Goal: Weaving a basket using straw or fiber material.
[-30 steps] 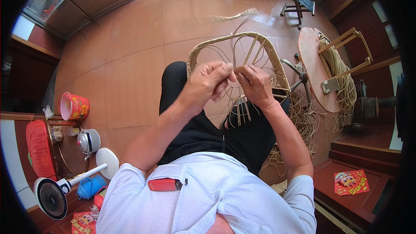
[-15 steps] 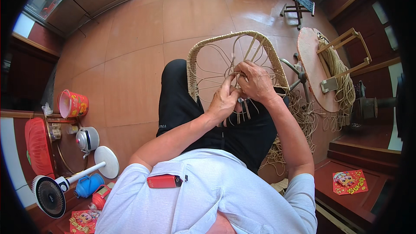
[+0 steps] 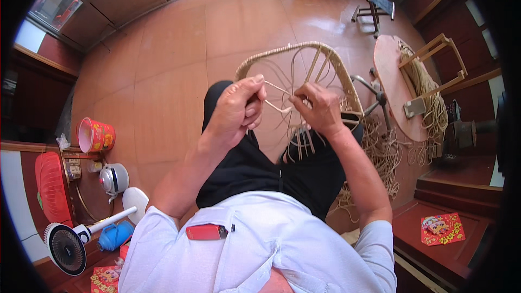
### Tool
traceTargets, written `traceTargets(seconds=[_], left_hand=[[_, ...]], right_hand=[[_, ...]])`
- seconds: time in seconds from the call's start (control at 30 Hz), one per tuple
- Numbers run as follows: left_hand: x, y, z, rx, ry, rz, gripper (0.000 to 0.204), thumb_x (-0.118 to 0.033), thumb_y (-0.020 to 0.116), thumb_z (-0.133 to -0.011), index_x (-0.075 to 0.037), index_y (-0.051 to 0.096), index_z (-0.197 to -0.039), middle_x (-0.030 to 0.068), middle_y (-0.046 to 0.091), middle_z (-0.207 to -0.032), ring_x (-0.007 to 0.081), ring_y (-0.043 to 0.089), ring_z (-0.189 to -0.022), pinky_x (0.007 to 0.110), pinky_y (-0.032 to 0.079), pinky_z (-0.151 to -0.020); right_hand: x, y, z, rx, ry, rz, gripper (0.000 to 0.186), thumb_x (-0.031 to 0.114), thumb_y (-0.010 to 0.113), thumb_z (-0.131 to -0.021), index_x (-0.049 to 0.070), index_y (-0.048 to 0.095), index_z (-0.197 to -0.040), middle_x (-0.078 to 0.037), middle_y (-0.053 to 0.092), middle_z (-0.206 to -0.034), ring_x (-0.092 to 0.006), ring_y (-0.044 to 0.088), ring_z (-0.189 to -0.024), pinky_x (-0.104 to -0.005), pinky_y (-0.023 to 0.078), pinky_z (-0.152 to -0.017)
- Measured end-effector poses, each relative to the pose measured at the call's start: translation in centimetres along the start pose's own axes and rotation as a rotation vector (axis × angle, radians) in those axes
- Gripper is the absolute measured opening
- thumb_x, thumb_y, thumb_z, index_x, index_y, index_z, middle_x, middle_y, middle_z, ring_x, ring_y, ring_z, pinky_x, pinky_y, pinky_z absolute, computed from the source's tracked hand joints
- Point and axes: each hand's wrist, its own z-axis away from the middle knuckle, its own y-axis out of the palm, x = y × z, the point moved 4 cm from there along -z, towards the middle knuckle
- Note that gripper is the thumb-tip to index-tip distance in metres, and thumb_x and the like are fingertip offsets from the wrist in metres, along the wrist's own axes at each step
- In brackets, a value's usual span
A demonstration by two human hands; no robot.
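Observation:
A rounded frame wrapped in tan cord (image 3: 345, 74) rests tilted over my knees, with thin strands crossing its open middle. My left hand (image 3: 237, 109) is closed in a fist at the frame's left side, gripping a tan cord (image 3: 278, 88) that stretches across to the right. Over the strands, my right hand (image 3: 319, 107) pinches with thumb and forefinger where that cord meets the others. Several loose strand ends hang below the right hand, between my knees. The exact crossing under the right fingertips is hidden.
Right of the frame stands a round pink board (image 3: 386, 84) with a cord bundle (image 3: 429, 97) and a wooden frame (image 3: 461, 59) on it. Loose cord (image 3: 374, 168) heaps on the floor beside my right leg. A folding stool (image 3: 374, 11) stands far right; a red bucket (image 3: 97, 135), kettle (image 3: 114, 178) and fan (image 3: 66, 248) are at left.
My left hand has pulled away to the left and up from the right hand, drawing a cord out between them. My right hand has shifted slightly down and stays at the strands.

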Motion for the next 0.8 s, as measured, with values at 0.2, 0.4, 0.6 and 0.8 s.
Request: traceTargets(seconds=[0.2, 0.4, 0.6, 0.8], left_hand=[[-3.7, 4.6, -1.6, 0.190, 0.293, -0.166, 0.041, -0.040, 0.059, -0.120, -0.010, 0.068, -0.095, -0.0073, 0.043, -0.061, 0.0036, 0.036, -0.047, 0.025, 0.036, -0.045], [1.9, 4.2, -4.7, 0.240, 0.095, -0.266, 0.042, -0.043, 0.061, -0.119, -0.010, 0.070, -0.094, -0.0063, 0.048, -0.063, 0.0035, 0.041, -0.052, 0.024, 0.038, -0.049], [6.0, 1.1, -4.3, -0.015, 0.034, -0.183, 0.048, -0.045, 0.056, -0.121, -0.002, 0.077, -0.110, -0.0038, 0.054, -0.067, 0.0059, 0.049, -0.053, 0.024, 0.045, -0.051], [12.3, 0.0, -1.5, -0.091, 0.087, -0.450, 0.049, -0.029, 0.049, -0.123, 0.008, 0.061, -0.153, 0.0045, 0.070, -0.087, 0.0084, 0.062, -0.065, 0.025, 0.055, -0.064]], right_hand=[[-0.2, 0.7, 1.0, -0.078, 0.075, -0.014, 0.012, 0.015, 0.081, -0.097, 0.009, 0.070, -0.098, -0.010, 0.073, -0.086, -0.0334, 0.074, -0.080, -0.0467, 0.057, -0.072], [-0.3, 0.6, 0.8, -0.111, 0.015, 0.085, 0.013, 0.013, 0.079, -0.096, 0.010, 0.071, -0.105, -0.009, 0.072, -0.088, -0.0331, 0.073, -0.081, -0.0468, 0.057, -0.075], [-0.2, 0.4, 0.7, -0.105, -0.099, 0.076, 0.009, 0.014, 0.079, -0.101, 0.006, 0.075, -0.102, -0.012, 0.071, -0.089, -0.0351, 0.072, -0.083, -0.0462, 0.057, -0.074], [-0.1, 0.8, 0.7, 0.020, 0.022, 0.094, 0.011, 0.017, 0.077, -0.102, 0.006, 0.075, -0.100, -0.014, 0.072, -0.093, -0.0375, 0.074, -0.088, -0.0482, 0.058, -0.077]])
